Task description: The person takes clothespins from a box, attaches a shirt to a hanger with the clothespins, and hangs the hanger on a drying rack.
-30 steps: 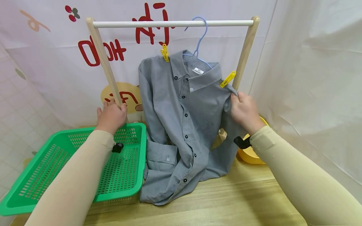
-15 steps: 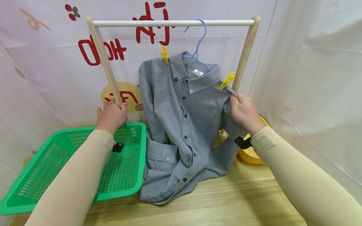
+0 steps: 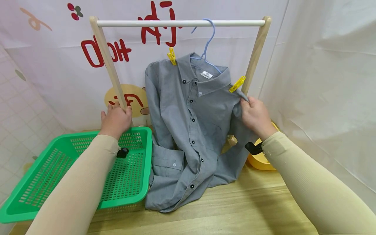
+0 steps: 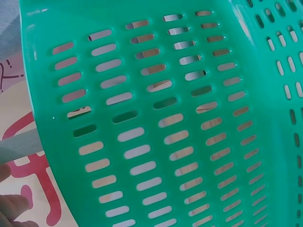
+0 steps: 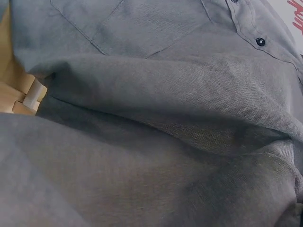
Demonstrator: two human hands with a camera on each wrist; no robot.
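Note:
A grey button-up shirt (image 3: 179, 107) hangs from a blue hanger (image 3: 209, 42) hooked over the rack's white bar. Its lower part and a cuff lie bunched on the table. One yellow clothespin (image 3: 171, 56) is on each shoulder, the second clothespin (image 3: 237, 84) beside my right hand. My right hand (image 3: 255, 115) pinches the shirt at the shoulder and upper sleeve; grey cloth fills the right wrist view. Around the left wooden post of the clothes rack (image 3: 107, 58), my left hand (image 3: 116, 120) holds on low down, its fingertips (image 4: 16, 205) partly seen in the left wrist view.
A green perforated basket (image 3: 146, 176) stands at the left under my left forearm. Behind my right wrist is a yellow container (image 3: 259, 163), partly hidden. The wooden table (image 3: 235, 209) extends in front, with a printed cloth backdrop behind the rack.
The shirt's collar, its clothespins and my right hand have shifted very slightly to the right in the last half second. My left hand stays on the post.

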